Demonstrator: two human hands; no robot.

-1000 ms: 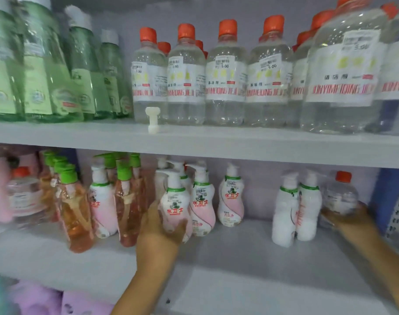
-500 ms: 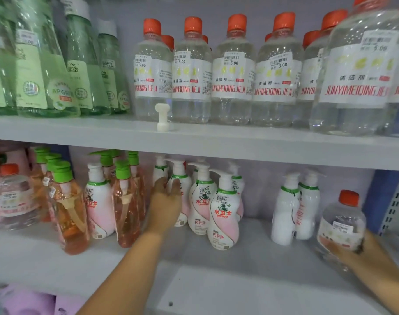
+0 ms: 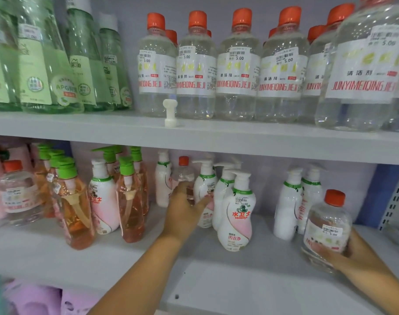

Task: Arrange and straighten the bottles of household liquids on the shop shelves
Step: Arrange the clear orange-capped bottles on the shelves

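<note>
Two shelves of household liquids in view, one above the other.

Upper shelf (image 3: 216, 142): at left, a group of green bottles (image 3: 57, 71) with pale green labels; to their right, a row of clear bottles with orange caps (image 3: 239, 71), white labels in red lettering, price stickers reading 5.00. A small white pump part (image 3: 170, 113) stands upright at the shelf's front edge, just before the leftmost clear bottle.

Lower shelf (image 3: 216, 269): at far left, one clear orange-capped bottle (image 3: 16, 192); next, a cluster of orange-liquid bottles with green pump heads (image 3: 73, 201); then white-and-pink pump bottles, one of which (image 3: 237, 212) stands forward of the others, label to the front. Two plain white pump bottles (image 3: 294, 201) stand further right, turned with their labels away.

Left hand (image 3: 185, 210): reached into the white-and-pink group, fingers spread and lying against a small clear bottle with an orange cap (image 3: 183, 176) standing among the pump bottles; whether the fingers close round it cannot be told, the far side being hidden.

Right hand (image 3: 353, 253): at the right end of the lower shelf, fingers curled round the base of a clear orange-capped bottle (image 3: 328, 226), held upright and slightly tilted, just beside the plain white pair.
</note>
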